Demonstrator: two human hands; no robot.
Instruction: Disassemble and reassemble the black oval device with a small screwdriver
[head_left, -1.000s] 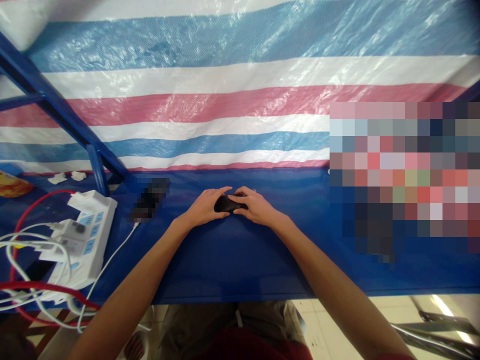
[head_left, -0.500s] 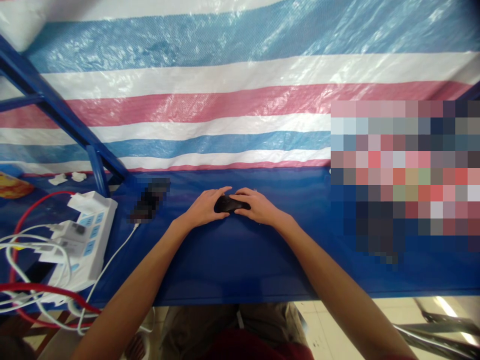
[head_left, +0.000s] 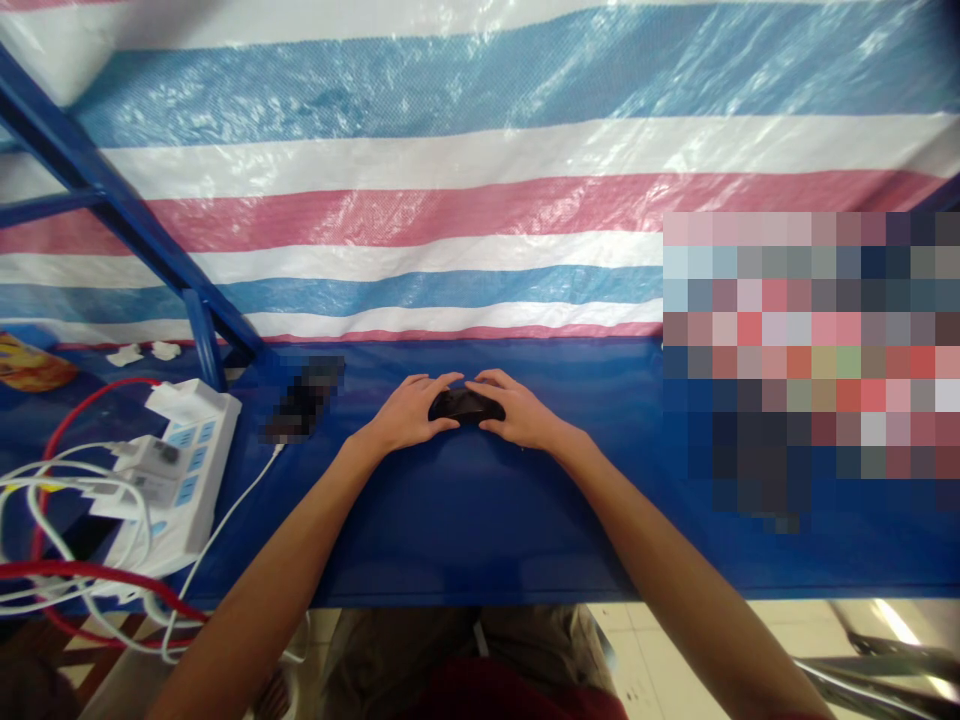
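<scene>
A small glossy black object (head_left: pixel 466 406), rounded and shaped like a computer mouse, lies sideways between my two hands at the middle of the blue table. My left hand (head_left: pixel 412 411) grips its left end, thumb at the near side and fingers curved round the far side. Around the right end, my right hand (head_left: pixel 517 412) holds in the same way. The fingers cover both ends, while the dark middle shows. Whether it rests on the tabletop or is slightly raised, I cannot tell.
To the left, a white power strip (head_left: pixel 199 480) carries plugs and tangled white and red cables. A blurred dark phone (head_left: pixel 304 400) is on a white cable. Blue metal bars (head_left: pixel 142 235) rise at left. Striped sheeting (head_left: pixel 450 210) hangs behind. A pixelated area covers the right.
My right hand has shifted slightly right, its fingers drawn back toward the object's end, so more of the black middle shows. My left hand stays at its end. The view has moved slightly.
</scene>
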